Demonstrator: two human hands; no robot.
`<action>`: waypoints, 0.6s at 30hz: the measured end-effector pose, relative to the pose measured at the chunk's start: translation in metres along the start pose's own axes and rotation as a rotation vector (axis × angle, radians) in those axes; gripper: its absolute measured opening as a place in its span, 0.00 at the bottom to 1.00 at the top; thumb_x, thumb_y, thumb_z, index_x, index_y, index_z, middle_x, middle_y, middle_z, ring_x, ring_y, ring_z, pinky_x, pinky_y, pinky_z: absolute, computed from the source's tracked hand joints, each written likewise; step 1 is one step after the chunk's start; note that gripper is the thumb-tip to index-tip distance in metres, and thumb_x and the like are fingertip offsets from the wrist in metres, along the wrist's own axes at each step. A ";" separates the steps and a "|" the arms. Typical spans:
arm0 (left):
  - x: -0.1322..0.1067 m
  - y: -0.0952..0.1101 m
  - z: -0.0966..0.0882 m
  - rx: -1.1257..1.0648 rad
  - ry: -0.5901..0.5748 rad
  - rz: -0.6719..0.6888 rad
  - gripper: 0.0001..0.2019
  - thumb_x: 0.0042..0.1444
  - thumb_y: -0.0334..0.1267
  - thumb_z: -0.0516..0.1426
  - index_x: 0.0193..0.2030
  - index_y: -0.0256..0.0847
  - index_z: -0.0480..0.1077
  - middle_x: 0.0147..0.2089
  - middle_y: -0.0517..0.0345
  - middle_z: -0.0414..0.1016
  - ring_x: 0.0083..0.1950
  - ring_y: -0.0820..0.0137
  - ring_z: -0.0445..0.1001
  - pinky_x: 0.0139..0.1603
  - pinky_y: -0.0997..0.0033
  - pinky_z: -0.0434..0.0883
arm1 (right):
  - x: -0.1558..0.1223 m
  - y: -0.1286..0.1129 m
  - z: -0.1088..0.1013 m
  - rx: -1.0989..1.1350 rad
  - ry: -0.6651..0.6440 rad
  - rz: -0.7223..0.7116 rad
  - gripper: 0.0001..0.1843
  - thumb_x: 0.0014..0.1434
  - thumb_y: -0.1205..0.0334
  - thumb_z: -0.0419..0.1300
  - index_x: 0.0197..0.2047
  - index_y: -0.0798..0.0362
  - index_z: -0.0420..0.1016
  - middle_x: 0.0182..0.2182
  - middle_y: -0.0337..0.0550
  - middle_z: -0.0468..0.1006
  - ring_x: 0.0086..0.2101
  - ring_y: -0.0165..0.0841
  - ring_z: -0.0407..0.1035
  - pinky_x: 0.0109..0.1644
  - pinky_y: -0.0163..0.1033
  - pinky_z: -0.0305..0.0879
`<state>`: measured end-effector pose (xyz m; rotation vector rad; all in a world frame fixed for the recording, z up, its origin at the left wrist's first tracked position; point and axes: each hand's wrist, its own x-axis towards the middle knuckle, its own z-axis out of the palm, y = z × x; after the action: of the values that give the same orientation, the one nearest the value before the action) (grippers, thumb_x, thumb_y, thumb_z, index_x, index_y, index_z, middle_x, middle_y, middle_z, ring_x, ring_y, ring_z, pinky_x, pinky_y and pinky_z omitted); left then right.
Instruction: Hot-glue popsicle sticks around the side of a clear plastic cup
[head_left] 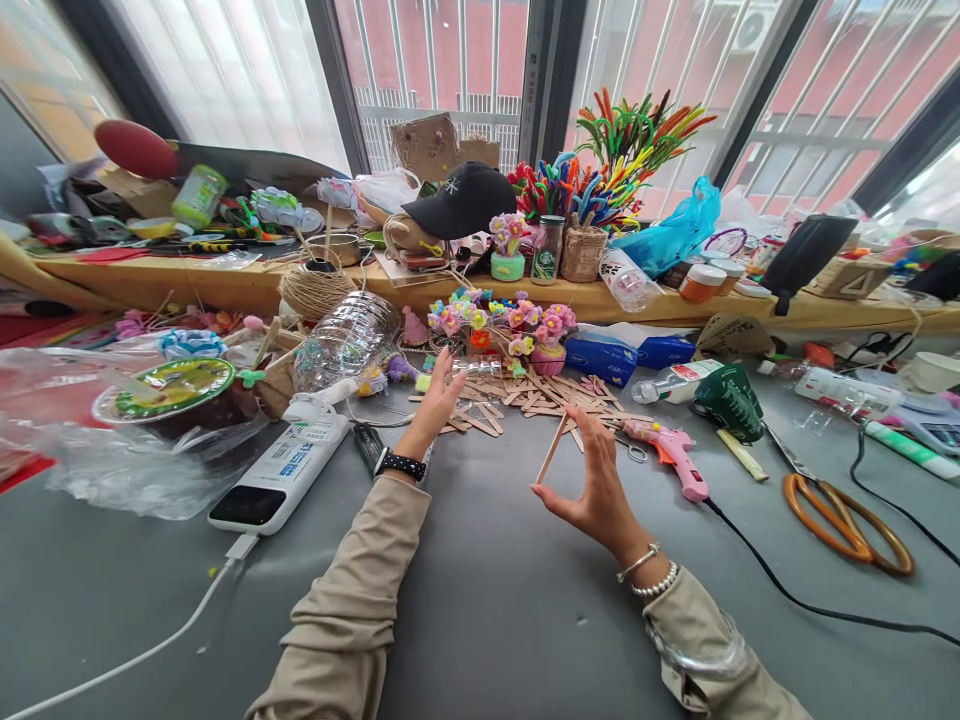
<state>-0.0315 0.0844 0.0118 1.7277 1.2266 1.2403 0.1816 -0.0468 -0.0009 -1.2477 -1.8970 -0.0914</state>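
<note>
Between the thumb and a fingertip of my right hand (600, 490), a single wooden craft stick (551, 450) is held by its two ends, slanting over the grey table (495, 600). My left hand (436, 402), with a dark band on its wrist, reaches forward at the left edge of a loose pile of craft sticks (536, 398). Its fingers are stretched out and nothing shows in them. Just right of my right hand lies a pink glue gun (675, 458), its black cord running along the table.
Orange-handled scissors (847, 525) lie at the right. A white power device (281, 470) with a cable and a plastic-wrapped round container (169, 390) stand left. Fuzzy-stem flowers (551, 325) and blue tissue packs (600, 355) sit behind the pile. A crowded wooden ledge (450, 290) runs along the back.
</note>
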 end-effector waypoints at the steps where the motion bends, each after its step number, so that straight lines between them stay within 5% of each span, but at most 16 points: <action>1: -0.001 0.000 0.001 0.021 -0.046 -0.001 0.26 0.55 0.50 0.47 0.59 0.43 0.52 0.60 0.49 0.55 0.61 0.63 0.53 0.59 0.60 0.53 | 0.000 0.000 0.000 0.011 0.000 0.006 0.49 0.46 0.51 0.60 0.63 0.50 0.34 0.57 0.51 0.54 0.57 0.44 0.47 0.58 0.56 0.48; 5: -0.009 0.004 0.010 0.116 -0.085 -0.011 0.26 0.52 0.52 0.49 0.53 0.38 0.60 0.57 0.45 0.60 0.59 0.59 0.56 0.59 0.57 0.53 | -0.001 -0.002 0.000 0.191 0.010 0.145 0.50 0.45 0.52 0.61 0.63 0.49 0.33 0.58 0.51 0.54 0.58 0.43 0.47 0.59 0.56 0.46; 10: -0.020 0.015 0.029 0.028 -0.231 -0.041 0.33 0.55 0.52 0.45 0.63 0.39 0.40 0.66 0.48 0.42 0.65 0.63 0.45 0.60 0.62 0.51 | 0.001 -0.013 -0.001 0.623 -0.010 0.319 0.48 0.48 0.52 0.59 0.63 0.48 0.31 0.59 0.50 0.51 0.59 0.39 0.45 0.59 0.53 0.47; 13: -0.028 0.027 0.033 0.084 -0.294 -0.028 0.32 0.54 0.53 0.46 0.62 0.41 0.44 0.63 0.48 0.50 0.61 0.62 0.55 0.56 0.64 0.57 | 0.002 -0.018 -0.003 0.720 0.004 0.339 0.48 0.48 0.51 0.59 0.63 0.47 0.32 0.59 0.51 0.51 0.59 0.39 0.45 0.60 0.54 0.45; 16: -0.035 0.041 0.029 0.244 -0.291 -0.040 0.30 0.52 0.56 0.46 0.56 0.39 0.57 0.41 0.49 0.73 0.41 0.62 0.72 0.45 0.64 0.64 | 0.004 -0.018 -0.006 0.753 0.032 0.337 0.47 0.48 0.48 0.57 0.63 0.49 0.31 0.59 0.54 0.51 0.59 0.40 0.47 0.59 0.54 0.48; 18: -0.037 0.049 0.026 0.266 -0.410 -0.086 0.27 0.53 0.57 0.43 0.49 0.40 0.64 0.24 0.57 0.73 0.28 0.65 0.73 0.35 0.67 0.66 | 0.005 -0.016 -0.008 0.749 0.055 0.330 0.47 0.50 0.46 0.55 0.63 0.50 0.30 0.59 0.55 0.51 0.58 0.41 0.48 0.57 0.54 0.51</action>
<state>0.0036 0.0333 0.0355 1.9728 1.2367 0.6474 0.1731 -0.0548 0.0137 -0.9849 -1.4332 0.6887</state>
